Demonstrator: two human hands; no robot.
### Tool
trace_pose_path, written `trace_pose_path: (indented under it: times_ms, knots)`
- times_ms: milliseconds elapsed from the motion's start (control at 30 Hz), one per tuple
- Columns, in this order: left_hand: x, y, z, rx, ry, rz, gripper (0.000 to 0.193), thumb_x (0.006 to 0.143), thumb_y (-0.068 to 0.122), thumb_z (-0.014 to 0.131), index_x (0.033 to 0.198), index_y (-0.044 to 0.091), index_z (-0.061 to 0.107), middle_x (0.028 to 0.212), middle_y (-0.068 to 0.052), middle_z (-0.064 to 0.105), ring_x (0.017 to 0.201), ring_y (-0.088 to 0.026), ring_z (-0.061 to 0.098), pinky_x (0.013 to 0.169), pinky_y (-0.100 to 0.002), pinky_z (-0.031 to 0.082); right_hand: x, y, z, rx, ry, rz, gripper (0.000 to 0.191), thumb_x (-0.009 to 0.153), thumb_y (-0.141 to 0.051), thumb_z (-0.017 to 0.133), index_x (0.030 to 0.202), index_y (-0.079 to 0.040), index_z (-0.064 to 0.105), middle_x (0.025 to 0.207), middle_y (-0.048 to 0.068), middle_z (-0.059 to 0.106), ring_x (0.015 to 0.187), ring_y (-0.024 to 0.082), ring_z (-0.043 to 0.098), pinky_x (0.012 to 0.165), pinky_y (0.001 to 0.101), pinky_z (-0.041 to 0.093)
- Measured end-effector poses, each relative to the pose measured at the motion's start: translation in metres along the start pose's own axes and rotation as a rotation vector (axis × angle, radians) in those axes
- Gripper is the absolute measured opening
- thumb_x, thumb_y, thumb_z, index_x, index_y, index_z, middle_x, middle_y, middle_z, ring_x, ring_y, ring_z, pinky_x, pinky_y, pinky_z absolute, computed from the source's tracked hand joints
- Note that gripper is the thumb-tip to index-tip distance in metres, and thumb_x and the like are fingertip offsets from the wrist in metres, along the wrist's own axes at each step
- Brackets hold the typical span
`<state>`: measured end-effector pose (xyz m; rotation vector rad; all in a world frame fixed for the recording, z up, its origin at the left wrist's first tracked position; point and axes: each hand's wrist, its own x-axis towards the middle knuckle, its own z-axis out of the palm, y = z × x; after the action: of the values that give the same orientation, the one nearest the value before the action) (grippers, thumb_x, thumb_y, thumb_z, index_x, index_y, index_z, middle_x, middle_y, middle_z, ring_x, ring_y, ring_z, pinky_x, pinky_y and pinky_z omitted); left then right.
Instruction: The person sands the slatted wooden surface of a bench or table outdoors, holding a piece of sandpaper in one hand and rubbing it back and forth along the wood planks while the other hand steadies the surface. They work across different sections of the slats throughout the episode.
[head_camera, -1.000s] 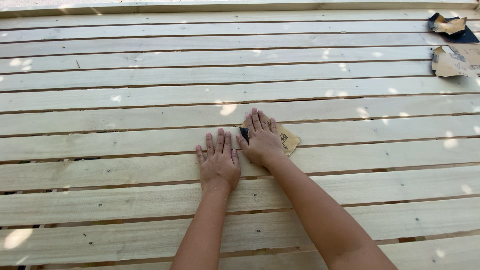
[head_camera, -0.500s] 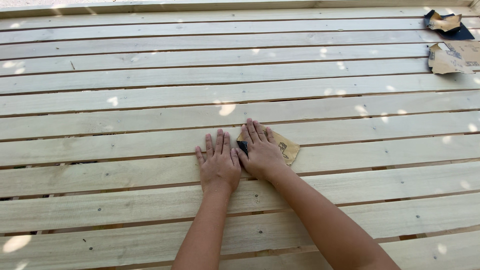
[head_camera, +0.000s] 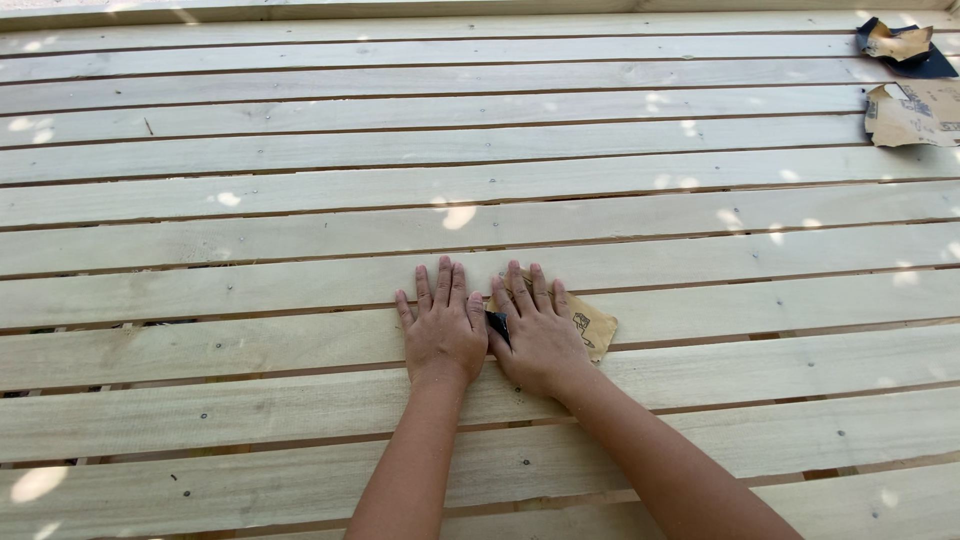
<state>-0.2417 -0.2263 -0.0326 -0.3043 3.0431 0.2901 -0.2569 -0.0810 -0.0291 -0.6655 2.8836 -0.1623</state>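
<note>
In the head view, both hands lay flat with fingers spread on the pale slats (head_camera: 250, 250): the right hand (head_camera: 540, 335) pressed down on a sheet of sandpaper (head_camera: 592, 325), the left hand (head_camera: 443, 330) just beside it on bare wood, gripping nothing. The wood looked uniformly pale, so how much sanding was done could not be told. More sandpaper scraps (head_camera: 910, 110) lay well apart at the far right, and nothing stood in the way.

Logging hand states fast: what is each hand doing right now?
Left hand: open, flat on a wooden plank, holding nothing.
Right hand: open, pressing a sandpaper sheet flat.
</note>
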Motion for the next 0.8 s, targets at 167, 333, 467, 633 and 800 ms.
trace_pose_path:
  times_ms: [167, 333, 467, 633, 800]
  knots:
    - [0.002, -0.001, -0.002, -0.01, 0.033, 0.017, 0.064, 0.102, 0.048, 0.012, 0.161, 0.023, 0.018, 0.168, 0.004, 0.01, 0.155, -0.023, 0.003, 0.124, -0.052, 0.0, 0.095, 0.001, -0.014, 0.029, 0.028, 0.096, 0.081, 0.1, -0.06, 0.023, 0.163, -0.012, 0.007, 0.171, 0.014, -0.002, 0.157, 0.034, -0.003, 0.124, 0.0507, -0.001]
    - [0.0, 0.0, -0.003, -0.04, -0.007, -0.001, 0.063, 0.103, 0.047, 0.013, 0.161, 0.024, 0.02, 0.17, 0.005, 0.011, 0.156, -0.023, 0.003, 0.125, -0.052, 0.0, 0.058, -0.004, -0.004, 0.063, 0.144, 0.014, 0.08, 0.103, -0.054, 0.024, 0.161, 0.0, 0.011, 0.169, 0.02, 0.005, 0.157, 0.031, 0.003, 0.125, 0.0438, 0.003]
    - [0.0, 0.0, -0.001, -0.019, 0.028, 0.006, 0.063, 0.103, 0.047, 0.014, 0.161, 0.021, 0.02, 0.169, 0.004, 0.011, 0.156, -0.023, 0.004, 0.124, -0.052, 0.0, -0.016, -0.004, 0.009, 0.012, 0.09, -0.061, 0.076, 0.104, -0.051, 0.025, 0.158, 0.002, 0.016, 0.168, 0.022, 0.009, 0.157, 0.032, 0.005, 0.124, 0.0445, 0.003]
    - [0.003, 0.0, 0.005, -0.022, 0.034, 0.008, 0.063, 0.103, 0.047, 0.014, 0.16, 0.023, 0.02, 0.169, 0.004, 0.011, 0.156, -0.023, 0.004, 0.124, -0.052, 0.0, 0.031, 0.001, 0.002, 0.023, 0.086, -0.016, 0.078, 0.103, -0.052, 0.025, 0.16, 0.001, 0.013, 0.168, 0.021, 0.007, 0.156, 0.031, 0.003, 0.124, 0.0447, 0.003]
    - [0.002, -0.002, 0.005, -0.001, 0.06, 0.023, 0.063, 0.103, 0.048, 0.014, 0.161, 0.024, 0.02, 0.168, 0.004, 0.012, 0.155, -0.023, 0.004, 0.124, -0.052, 0.0, 0.1, 0.002, -0.009, 0.059, 0.109, 0.068, 0.08, 0.102, -0.055, 0.025, 0.16, -0.001, 0.011, 0.169, 0.019, 0.005, 0.156, 0.03, 0.001, 0.125, 0.0442, 0.003]
